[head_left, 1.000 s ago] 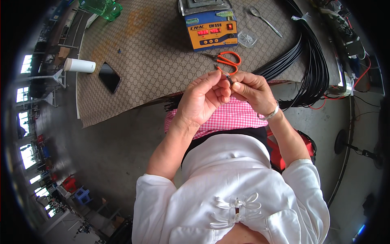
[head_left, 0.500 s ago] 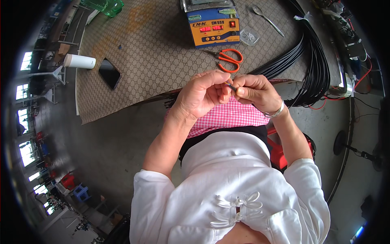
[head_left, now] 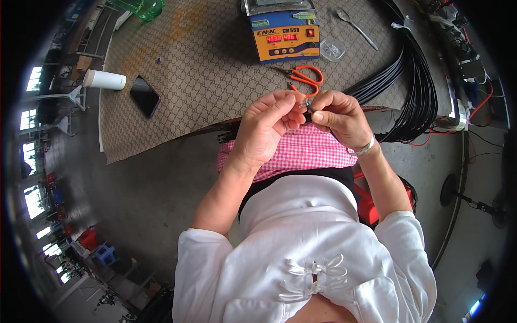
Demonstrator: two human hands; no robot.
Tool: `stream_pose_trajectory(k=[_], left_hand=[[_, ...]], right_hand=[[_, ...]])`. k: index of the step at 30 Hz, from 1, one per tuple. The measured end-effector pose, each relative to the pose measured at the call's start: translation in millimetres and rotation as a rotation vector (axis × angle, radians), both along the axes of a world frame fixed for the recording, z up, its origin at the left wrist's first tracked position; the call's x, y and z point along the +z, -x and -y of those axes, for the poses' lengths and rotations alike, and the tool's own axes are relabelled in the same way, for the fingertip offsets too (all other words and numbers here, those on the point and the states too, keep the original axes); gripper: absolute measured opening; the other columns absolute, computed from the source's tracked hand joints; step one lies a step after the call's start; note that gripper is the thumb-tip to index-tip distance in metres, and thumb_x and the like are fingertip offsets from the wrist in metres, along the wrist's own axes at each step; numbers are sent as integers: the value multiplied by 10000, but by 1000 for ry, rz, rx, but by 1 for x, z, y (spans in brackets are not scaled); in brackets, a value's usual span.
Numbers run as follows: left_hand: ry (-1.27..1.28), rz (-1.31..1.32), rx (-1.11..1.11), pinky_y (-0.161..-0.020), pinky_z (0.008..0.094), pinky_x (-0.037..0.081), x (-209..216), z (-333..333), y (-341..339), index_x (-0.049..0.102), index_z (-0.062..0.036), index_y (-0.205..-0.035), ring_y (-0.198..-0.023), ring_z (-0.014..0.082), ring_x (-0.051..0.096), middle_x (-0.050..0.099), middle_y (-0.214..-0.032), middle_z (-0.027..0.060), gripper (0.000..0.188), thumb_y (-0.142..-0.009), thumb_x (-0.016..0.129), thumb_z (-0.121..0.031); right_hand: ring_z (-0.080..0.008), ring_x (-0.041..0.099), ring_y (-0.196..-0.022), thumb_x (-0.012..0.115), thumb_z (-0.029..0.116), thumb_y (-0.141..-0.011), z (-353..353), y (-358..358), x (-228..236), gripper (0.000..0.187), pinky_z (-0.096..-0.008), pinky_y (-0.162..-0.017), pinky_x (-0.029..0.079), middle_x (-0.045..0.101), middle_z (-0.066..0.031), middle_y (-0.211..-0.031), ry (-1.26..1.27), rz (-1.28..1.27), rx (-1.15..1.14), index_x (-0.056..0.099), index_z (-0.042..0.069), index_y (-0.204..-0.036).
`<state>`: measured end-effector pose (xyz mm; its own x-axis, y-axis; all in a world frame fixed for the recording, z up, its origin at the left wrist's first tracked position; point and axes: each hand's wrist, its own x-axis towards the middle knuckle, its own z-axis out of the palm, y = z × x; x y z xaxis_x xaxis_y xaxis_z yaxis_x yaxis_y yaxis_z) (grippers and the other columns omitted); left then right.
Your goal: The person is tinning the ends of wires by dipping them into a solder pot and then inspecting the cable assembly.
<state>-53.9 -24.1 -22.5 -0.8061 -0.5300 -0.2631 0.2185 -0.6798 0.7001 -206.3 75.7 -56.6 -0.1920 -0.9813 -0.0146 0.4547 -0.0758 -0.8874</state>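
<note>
My left hand (head_left: pixel 266 126) and my right hand (head_left: pixel 340 117) meet at the table's near edge, above a pink checked cloth (head_left: pixel 301 153) on my lap. Both pinch the end of a thin black cable (head_left: pixel 307 111) between thumb and fingertips. The cable end is mostly hidden by my fingers. Orange-handled scissors (head_left: pixel 304 78) lie on the patterned table mat (head_left: pixel 204 70) just beyond my hands.
A blue and orange soldering station (head_left: pixel 284 35) with red digits stands at the back. A thick bundle of black cables (head_left: pixel 417 91) curves along the right. A phone (head_left: pixel 145 95), a white cup (head_left: pixel 104 80), a spoon (head_left: pixel 355 28) and a small clear dish (head_left: pixel 332 49) lie on the mat.
My hands stay together on the cable end, with the fingers shifting slightly. The view has tilted a little, so the table sits lower in the picture.
</note>
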Motion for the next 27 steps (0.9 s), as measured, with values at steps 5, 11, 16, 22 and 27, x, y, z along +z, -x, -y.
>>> stream_pose_trajectory(k=[5,11,16,22,27], left_hand=[[54,49,-7,-649,240,450,4,0,0,595,-2,-927,-683,123,556,598,-759,63,187,-873,506,-157],[15,31,-32,-648,247,446,1,3,2,595,-4,-907,-682,125,549,590,-757,61,192,-875,497,-165],[-47,5,47,-686,248,452,2,-4,1,591,-3,-931,-722,122,550,594,-808,60,178,-872,498,-142],[113,-16,106,-710,234,446,-5,-14,2,593,-2,-957,-745,100,543,599,-832,48,149,-849,545,-94],[214,18,126,-697,225,445,-5,-14,2,597,2,-944,-726,90,532,597,-818,44,135,-839,563,-75]], right_hand=[[-23,436,-553,638,48,-784,0,0,-1,66,-160,-475,356,534,30,-680,-46,-27,7,578,24,-796],[-29,450,-558,642,41,-777,0,0,-2,69,-158,-483,371,533,27,-680,-40,-29,-5,577,24,-794],[-48,477,-591,653,21,-760,2,-1,-3,82,-165,-518,401,538,6,-723,19,-19,-90,575,24,-785],[-49,481,-604,655,3,-752,2,-4,-7,87,-170,-525,403,537,4,-734,0,-5,-97,574,25,-770],[-41,476,-589,659,-5,-745,2,-5,-5,93,-166,-506,391,538,10,-730,-8,-36,-106,574,26,-768]])
